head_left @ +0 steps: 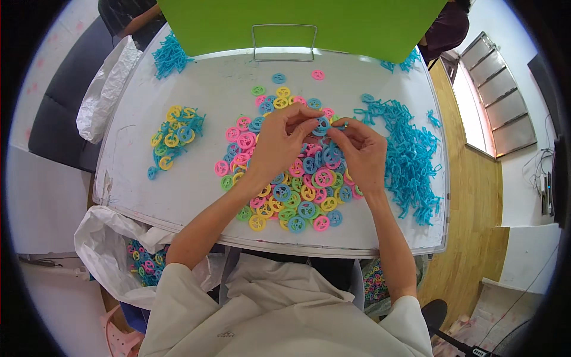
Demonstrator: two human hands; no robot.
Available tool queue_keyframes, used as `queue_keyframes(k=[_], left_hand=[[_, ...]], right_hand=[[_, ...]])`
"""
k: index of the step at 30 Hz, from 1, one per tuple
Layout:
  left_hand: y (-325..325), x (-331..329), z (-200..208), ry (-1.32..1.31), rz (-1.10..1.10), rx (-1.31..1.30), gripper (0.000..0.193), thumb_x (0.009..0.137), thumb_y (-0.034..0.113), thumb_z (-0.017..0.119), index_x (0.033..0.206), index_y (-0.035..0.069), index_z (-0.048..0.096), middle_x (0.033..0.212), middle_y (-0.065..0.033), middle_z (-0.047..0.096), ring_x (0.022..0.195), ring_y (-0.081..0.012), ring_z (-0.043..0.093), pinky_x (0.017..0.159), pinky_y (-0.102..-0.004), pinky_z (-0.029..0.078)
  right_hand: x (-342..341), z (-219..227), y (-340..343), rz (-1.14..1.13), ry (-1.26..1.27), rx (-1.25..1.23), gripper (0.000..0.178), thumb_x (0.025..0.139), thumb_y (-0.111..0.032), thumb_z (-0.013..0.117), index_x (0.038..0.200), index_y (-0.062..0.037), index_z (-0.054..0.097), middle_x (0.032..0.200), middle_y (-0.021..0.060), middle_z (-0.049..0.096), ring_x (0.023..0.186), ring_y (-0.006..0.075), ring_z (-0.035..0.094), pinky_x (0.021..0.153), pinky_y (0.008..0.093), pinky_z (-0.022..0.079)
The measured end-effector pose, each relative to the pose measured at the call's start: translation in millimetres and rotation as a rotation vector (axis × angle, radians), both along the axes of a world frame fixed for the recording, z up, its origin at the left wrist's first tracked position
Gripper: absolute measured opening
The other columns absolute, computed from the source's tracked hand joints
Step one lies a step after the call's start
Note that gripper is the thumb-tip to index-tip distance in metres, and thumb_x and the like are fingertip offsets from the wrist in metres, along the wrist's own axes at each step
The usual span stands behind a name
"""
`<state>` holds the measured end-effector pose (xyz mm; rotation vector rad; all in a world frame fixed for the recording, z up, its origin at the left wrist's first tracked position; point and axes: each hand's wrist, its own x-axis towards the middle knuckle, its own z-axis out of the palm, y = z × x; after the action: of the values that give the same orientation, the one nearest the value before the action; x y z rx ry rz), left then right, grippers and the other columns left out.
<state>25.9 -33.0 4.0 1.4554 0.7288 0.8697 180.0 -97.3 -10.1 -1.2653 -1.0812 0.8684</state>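
Note:
My left hand [281,140] pinches a blue plastic wheel [321,126] between thumb and fingers. Close against it, my right hand [361,156] has its fingertips closed on a small teal plastic piece [341,126], mostly hidden by the fingers. Both hands hover over a wide pile of small spoked wheels [289,201] in pink, yellow, green and blue. To the right of my right hand lies a big heap of teal plastic stems [410,160]. On the left is a smaller cluster of wheels joined to teal stems [172,138].
A green panel [297,24] with a wire stand [284,58] rises at the white table's [148,202] far side. More teal stems [171,56] lie at the back left. A white sack [98,253] with colourful pieces hangs by the near left edge. Other people are partly visible behind.

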Motion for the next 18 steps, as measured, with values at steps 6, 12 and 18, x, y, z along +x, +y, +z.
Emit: queue_keyframes(k=[6, 12, 18], left_hand=[[-4.8, 3.5, -5.7, -0.044, 0.079, -0.025, 0.020, 0.092, 0.003, 0.053, 0.110, -0.004, 0.060, 0.102, -0.0114, 0.065, 0.089, -0.0161, 0.065, 0.078, -0.0288, 0.058], [-13.8, 6.4, -1.6, 0.015, 0.137, 0.001, 0.020, 0.092, 0.003, 0.054, 0.109, -0.004, 0.062, 0.101, -0.0115, 0.066, 0.088, -0.0158, 0.065, 0.076, -0.0281, 0.058], [-4.4, 5.2, -10.2, -0.109, 0.138, -0.007, 0.017, 0.092, 0.003, 0.053, 0.106, -0.004, 0.058, 0.098, -0.0102, 0.065, 0.082, -0.0126, 0.064, 0.071, -0.0261, 0.056]], right_hand=[[-4.8, 5.6, -0.8, -0.065, 0.084, -0.103, 0.017, 0.082, -0.005, 0.070, 0.096, 0.0038, 0.067, 0.081, 0.0058, 0.069, 0.073, 0.0064, 0.062, 0.064, 0.0185, 0.049], [-6.0, -2.9, -0.4, -0.128, 0.009, -0.150, 0.017, 0.081, -0.005, 0.070, 0.095, 0.0047, 0.067, 0.083, 0.0091, 0.069, 0.074, 0.0074, 0.063, 0.064, 0.0183, 0.049], [-0.4, -5.7, -0.3, -0.022, -0.253, 0.051, 0.017, 0.085, -0.002, 0.064, 0.102, 0.0033, 0.065, 0.088, 0.0080, 0.069, 0.076, 0.0102, 0.064, 0.066, 0.0211, 0.051]])
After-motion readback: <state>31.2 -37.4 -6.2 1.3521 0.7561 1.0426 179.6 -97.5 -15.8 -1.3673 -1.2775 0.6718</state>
